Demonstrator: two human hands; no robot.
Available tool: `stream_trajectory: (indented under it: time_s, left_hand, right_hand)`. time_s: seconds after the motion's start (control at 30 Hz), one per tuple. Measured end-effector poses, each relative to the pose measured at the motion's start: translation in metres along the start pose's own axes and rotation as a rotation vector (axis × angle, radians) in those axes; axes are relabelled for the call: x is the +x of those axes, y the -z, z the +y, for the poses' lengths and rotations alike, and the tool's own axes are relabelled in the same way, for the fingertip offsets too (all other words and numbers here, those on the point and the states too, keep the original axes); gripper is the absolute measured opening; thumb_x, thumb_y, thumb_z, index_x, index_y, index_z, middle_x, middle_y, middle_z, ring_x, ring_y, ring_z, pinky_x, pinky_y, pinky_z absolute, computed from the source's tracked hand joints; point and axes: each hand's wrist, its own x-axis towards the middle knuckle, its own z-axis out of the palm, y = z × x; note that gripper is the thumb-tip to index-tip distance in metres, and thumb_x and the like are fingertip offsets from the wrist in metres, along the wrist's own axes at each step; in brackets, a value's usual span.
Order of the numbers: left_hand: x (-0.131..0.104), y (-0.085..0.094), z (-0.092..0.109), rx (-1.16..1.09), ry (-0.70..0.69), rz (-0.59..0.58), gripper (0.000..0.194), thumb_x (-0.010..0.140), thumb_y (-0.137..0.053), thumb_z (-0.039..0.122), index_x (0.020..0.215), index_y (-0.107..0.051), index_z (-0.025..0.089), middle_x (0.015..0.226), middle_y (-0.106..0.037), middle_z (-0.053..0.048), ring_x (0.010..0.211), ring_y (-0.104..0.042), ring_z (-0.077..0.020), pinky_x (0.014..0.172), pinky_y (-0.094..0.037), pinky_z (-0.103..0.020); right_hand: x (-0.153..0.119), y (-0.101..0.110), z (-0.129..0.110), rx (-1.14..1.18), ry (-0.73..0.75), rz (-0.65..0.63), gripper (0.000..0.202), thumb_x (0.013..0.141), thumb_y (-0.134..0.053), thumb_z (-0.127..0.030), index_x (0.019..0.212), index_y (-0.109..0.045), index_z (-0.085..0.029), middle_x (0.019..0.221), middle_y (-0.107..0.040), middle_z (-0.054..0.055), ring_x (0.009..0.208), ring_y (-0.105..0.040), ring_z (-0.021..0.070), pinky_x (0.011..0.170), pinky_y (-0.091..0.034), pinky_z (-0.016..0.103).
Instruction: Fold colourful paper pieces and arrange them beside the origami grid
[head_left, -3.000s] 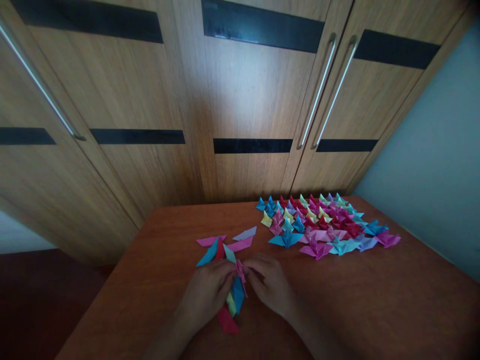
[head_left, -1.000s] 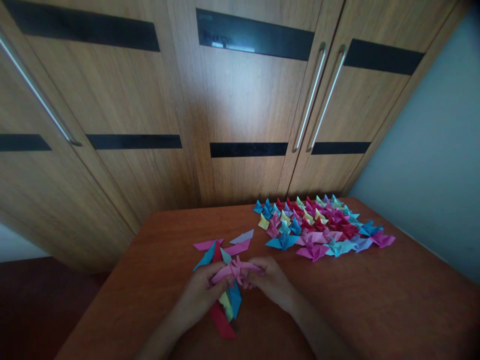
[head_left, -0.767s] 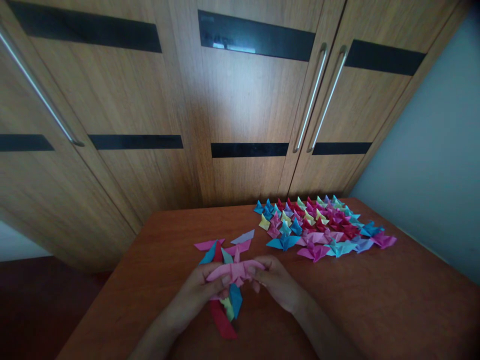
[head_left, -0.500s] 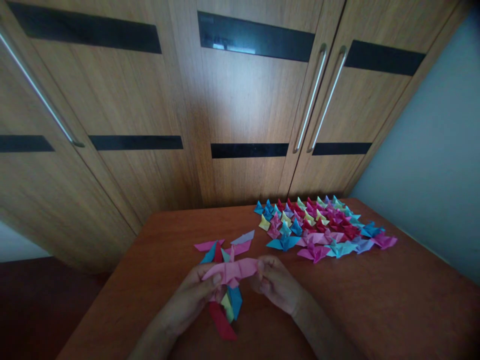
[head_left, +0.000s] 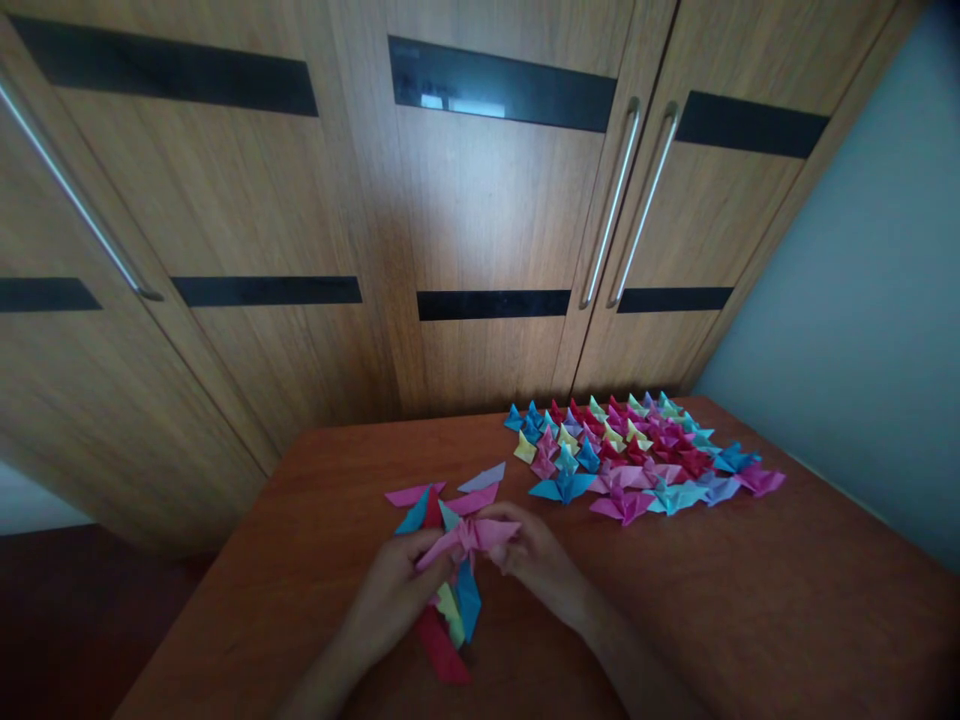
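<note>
A pink origami crane [head_left: 472, 537] is held between my two hands, above a loose pile of folded paper. My left hand [head_left: 397, 590] pinches its left wing, thumb on top. At the other wing, my right hand [head_left: 534, 562] has its fingers closed on the paper, the fingertips partly hidden behind it. Under and around the crane lie flat folded pieces: a red one [head_left: 441, 645], a blue one [head_left: 468, 600], a yellow one [head_left: 451, 612], and pink and lilac [head_left: 484, 478] ones farther back.
Many finished paper cranes [head_left: 622, 450] in several colours stand in close rows on the back right of the wooden table [head_left: 675, 620]. Behind the table rises a wooden wardrobe [head_left: 487, 220] with metal handles. A pale wall [head_left: 847, 330] is on the right.
The crane's wings, spread flat and wide before, are now angled, with its middle bunched together. My right hand has shifted slightly left. The whole view has moved a little.
</note>
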Motion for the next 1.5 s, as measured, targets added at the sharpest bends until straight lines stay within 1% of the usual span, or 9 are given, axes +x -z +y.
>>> stream_trajectory:
  time_s: [0.13, 0.27, 0.37, 0.47, 0.57, 0.67, 0.9, 1.23, 1.5]
  left_hand:
    - [-0.002, -0.003, 0.006, 0.058, -0.067, -0.012, 0.028, 0.081, -0.059, 0.037, 0.064, -0.066, 0.016, 0.056, -0.056, 0.001, 0.053, -0.047, -0.0138, 0.051, -0.031, -0.020]
    - [-0.003, -0.004, 0.008, 0.090, -0.099, -0.034, 0.022, 0.082, -0.058, 0.036, 0.078, -0.070, 0.017, 0.065, -0.060, 0.000, 0.059, -0.049, -0.0145, 0.054, -0.033, -0.021]
    - [-0.003, -0.003, 0.007, 0.039, -0.059, -0.066, 0.023, 0.082, -0.058, 0.038, 0.078, -0.068, 0.017, 0.068, -0.060, -0.001, 0.061, -0.050, -0.0142, 0.055, -0.035, -0.021]
    - [-0.005, -0.002, 0.004, -0.145, 0.055, -0.080, 0.027, 0.080, -0.061, 0.042, 0.074, -0.066, 0.016, 0.067, -0.059, 0.000, 0.060, -0.051, -0.0135, 0.056, -0.037, -0.021]
    - [-0.007, -0.003, 0.004, -0.359, 0.125, -0.087, 0.030, 0.077, -0.064, 0.045, 0.075, -0.066, 0.015, 0.068, -0.061, -0.002, 0.061, -0.052, -0.0137, 0.059, -0.040, -0.023]
    - [-0.008, -0.008, 0.004, -0.543, 0.095, -0.098, 0.031, 0.076, -0.067, 0.044, 0.071, -0.065, 0.014, 0.061, -0.058, -0.001, 0.056, -0.049, -0.0114, 0.056, -0.037, -0.021]
    - [-0.006, -0.007, 0.002, -0.757, 0.030, -0.122, 0.026, 0.077, -0.069, 0.035, 0.065, -0.062, 0.013, 0.053, -0.050, 0.003, 0.051, -0.041, -0.0080, 0.053, -0.033, -0.019]
    - [-0.006, 0.000, 0.004, -0.821, 0.006, -0.085, 0.030, 0.078, -0.067, 0.034, 0.059, -0.055, 0.014, 0.053, -0.049, 0.003, 0.053, -0.041, -0.0090, 0.053, -0.032, -0.019]
    - [-0.004, 0.002, 0.004, -0.811, -0.010, -0.039, 0.031, 0.076, -0.069, 0.036, 0.058, -0.055, 0.015, 0.053, -0.050, 0.003, 0.054, -0.043, -0.0098, 0.054, -0.034, -0.019]
  right_hand:
    - [0.005, 0.001, 0.004, -0.190, 0.033, 0.139, 0.014, 0.076, -0.067, -0.032, 0.082, -0.069, -0.019, 0.078, -0.066, 0.002, 0.071, -0.057, 0.0146, 0.060, -0.039, 0.022]
    - [0.004, 0.000, 0.001, -0.196, -0.012, 0.020, 0.012, 0.078, -0.063, -0.027, 0.075, -0.070, -0.017, 0.067, -0.064, -0.001, 0.061, -0.053, 0.0116, 0.055, -0.037, 0.021]
    - [0.000, -0.002, -0.003, -0.095, -0.073, -0.061, 0.016, 0.078, -0.065, -0.031, 0.073, -0.069, -0.016, 0.065, -0.063, -0.001, 0.059, -0.052, 0.0105, 0.055, -0.036, 0.020]
    - [-0.003, -0.002, -0.006, 0.170, -0.150, -0.116, 0.025, 0.078, -0.065, -0.038, 0.069, -0.066, -0.015, 0.061, -0.061, -0.001, 0.056, -0.052, 0.0094, 0.055, -0.038, 0.020]
    - [-0.005, -0.003, -0.006, 0.453, -0.209, -0.112, 0.029, 0.074, -0.070, -0.041, 0.066, -0.063, -0.014, 0.058, -0.059, -0.001, 0.050, -0.051, 0.0081, 0.051, -0.037, 0.019]
    - [-0.005, -0.006, -0.005, 0.601, -0.243, -0.089, 0.028, 0.071, -0.074, -0.039, 0.067, -0.062, -0.014, 0.058, -0.058, -0.001, 0.048, -0.049, 0.0069, 0.049, -0.036, 0.019]
    - [-0.005, -0.007, -0.008, 0.697, -0.227, -0.068, 0.029, 0.074, -0.071, -0.042, 0.077, -0.066, -0.013, 0.054, -0.053, -0.003, 0.049, -0.044, 0.0068, 0.050, -0.035, 0.019]
    - [-0.002, 0.003, -0.006, 0.762, -0.171, 0.021, 0.029, 0.078, -0.070, -0.032, 0.060, -0.054, -0.015, 0.050, -0.046, -0.005, 0.047, -0.041, 0.0053, 0.050, -0.034, 0.018]
    - [0.001, 0.008, -0.001, 0.734, -0.126, 0.111, 0.023, 0.076, -0.072, -0.030, 0.063, -0.058, -0.016, 0.051, -0.047, -0.006, 0.047, -0.041, 0.0041, 0.049, -0.034, 0.016]
